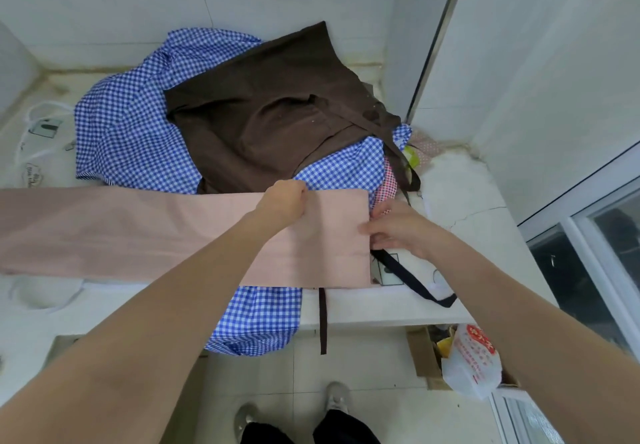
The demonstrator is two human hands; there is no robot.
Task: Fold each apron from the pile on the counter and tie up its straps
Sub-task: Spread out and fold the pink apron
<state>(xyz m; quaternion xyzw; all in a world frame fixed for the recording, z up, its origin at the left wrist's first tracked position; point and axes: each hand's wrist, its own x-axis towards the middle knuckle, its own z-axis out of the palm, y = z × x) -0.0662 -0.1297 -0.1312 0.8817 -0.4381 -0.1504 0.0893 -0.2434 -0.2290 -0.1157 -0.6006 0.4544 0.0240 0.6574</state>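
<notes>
A pink apron (138, 232) lies folded into a long band across the front of the counter (460, 197). My left hand (282, 201) grips its far edge near the right end, fingers curled. My right hand (398, 229) holds the band's right end, thumb on top of the cloth. Behind it is the pile: a brown apron (277, 114) on top of blue checked aprons (121, 128). A dark strap (412, 279) runs out from under the pink band to the right. A brown strap (323, 319) hangs over the counter's front edge.
A blue checked apron (256, 322) hangs over the counter's front edge. A white bag with red print (472, 360) sits in a cardboard box (420, 353) on the floor at right. White cloth and cords (38, 132) lie at far left. Tiled walls close the counter behind and right.
</notes>
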